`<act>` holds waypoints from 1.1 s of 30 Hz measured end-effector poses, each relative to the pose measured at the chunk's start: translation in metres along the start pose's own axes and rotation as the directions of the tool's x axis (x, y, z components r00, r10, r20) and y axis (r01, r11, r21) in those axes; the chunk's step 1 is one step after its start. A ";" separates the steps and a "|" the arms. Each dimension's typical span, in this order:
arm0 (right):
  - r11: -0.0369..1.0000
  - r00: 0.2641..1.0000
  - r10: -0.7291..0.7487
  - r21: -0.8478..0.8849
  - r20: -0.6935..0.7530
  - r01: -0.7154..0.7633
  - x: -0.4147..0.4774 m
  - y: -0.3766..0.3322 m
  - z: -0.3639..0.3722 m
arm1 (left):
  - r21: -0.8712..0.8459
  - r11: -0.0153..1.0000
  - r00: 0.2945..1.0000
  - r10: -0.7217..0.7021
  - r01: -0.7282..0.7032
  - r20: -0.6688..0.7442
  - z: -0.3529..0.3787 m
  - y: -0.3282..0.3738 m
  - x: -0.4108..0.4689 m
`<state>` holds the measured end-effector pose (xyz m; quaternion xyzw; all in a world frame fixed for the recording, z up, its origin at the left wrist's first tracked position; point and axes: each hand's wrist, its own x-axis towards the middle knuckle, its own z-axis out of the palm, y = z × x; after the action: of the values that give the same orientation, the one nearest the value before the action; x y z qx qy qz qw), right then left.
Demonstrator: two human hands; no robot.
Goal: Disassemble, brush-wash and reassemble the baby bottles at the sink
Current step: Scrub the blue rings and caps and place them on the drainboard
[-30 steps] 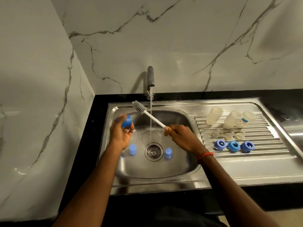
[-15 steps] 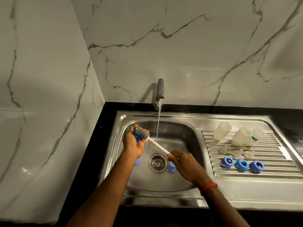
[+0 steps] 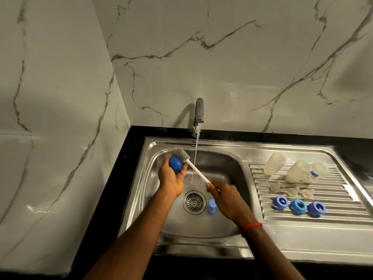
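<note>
We hold a dark blue cap in our left hand, fingers curled round it, above the back left part of the sink. The cap sits high in the hand, near the fingertips, with its smooth, rounded dome towards us. Our right hand grips the low end of the white handle of the brush. The grey bristle head lies just above the cap, but we cannot tell whether it touches it. Water runs from the tap and crosses the handle just right of the bristles.

The basin's left wall is near our left hand, and beyond it are a black counter and the marble wall. A pale blue second cap stands on the basin floor between the drain and our right wrist. To the right, well apart from both hands, the drainboard carries three clear bottles at the back. Three teats lie in the middle, and three blue rings are in front.
</note>
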<state>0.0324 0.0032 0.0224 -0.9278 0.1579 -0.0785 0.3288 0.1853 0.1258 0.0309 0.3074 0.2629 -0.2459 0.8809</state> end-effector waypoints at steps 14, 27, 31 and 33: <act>0.994 0.998 -0.018 -0.105 -0.060 0.012 -0.001 0.006 0.001 | 0.130 0.986 0.991 0.116 -0.106 -0.069 -0.008 -0.006 0.005; 0.961 0.987 -0.058 -0.277 -0.152 0.013 0.002 -0.008 0.014 | 0.090 0.990 0.994 0.106 -0.106 -0.005 -0.001 -0.003 0.004; 0.945 0.989 -0.074 -0.326 -0.126 0.029 0.001 -0.015 0.018 | 0.062 0.992 0.993 0.113 -0.111 -0.029 0.000 -0.001 0.005; 0.942 0.995 -0.054 -0.334 -0.083 0.023 -0.012 -0.011 0.017 | 0.047 0.993 0.992 0.108 -0.105 -0.059 -0.003 0.007 0.010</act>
<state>0.0282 0.0249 0.0158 -0.9683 0.1656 -0.0995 0.1585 0.1962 0.1297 0.0256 0.3477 0.2677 -0.1946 0.8772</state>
